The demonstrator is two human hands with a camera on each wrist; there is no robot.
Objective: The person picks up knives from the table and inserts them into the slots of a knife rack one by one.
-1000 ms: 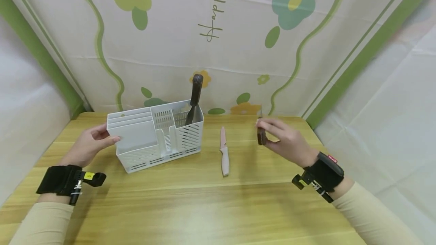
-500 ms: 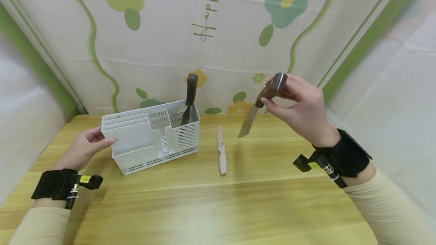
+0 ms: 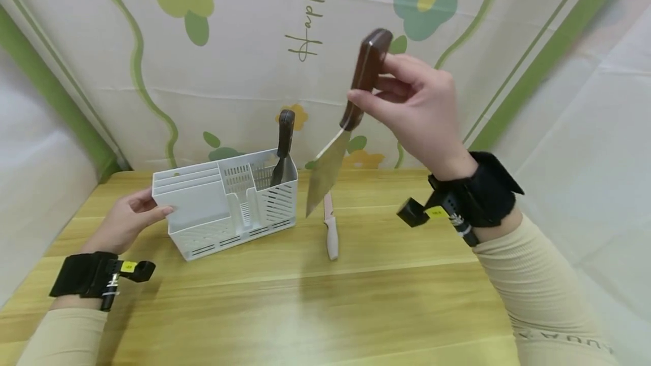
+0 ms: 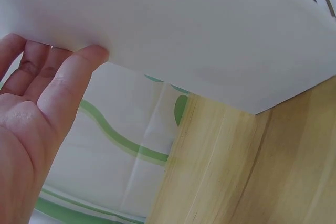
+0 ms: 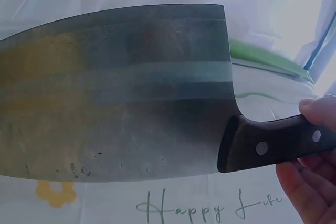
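My right hand point(image 3: 419, 103) is raised above the table and pinches the dark wooden handle of a cleaver point(image 3: 329, 162). Its broad blade points down and to the left, as the right wrist view shows close up. At the left, my left hand point(image 3: 124, 219) holds the end of a white plastic knife rack point(image 3: 198, 202), thumb in front and fingers behind. In the left wrist view, the thumb point(image 4: 79, 72) presses the rack's side wall point(image 4: 178, 35). A dark-handled utensil point(image 3: 286, 137) stands in the rack's right compartment; its lower part is hidden.
A small knife point(image 3: 331, 236) with a pinkish blade and pale handle lies on the wooden table point(image 3: 244, 309), right of the rack. The cleaver's tip hangs near its blade. A flower-printed cloth point(image 3: 244, 55) rises behind the table.
My right hand has lifted the cleaver from low on the right, turned it blade-down and carried it up and left towards the rack. My left hand stays on the rack.
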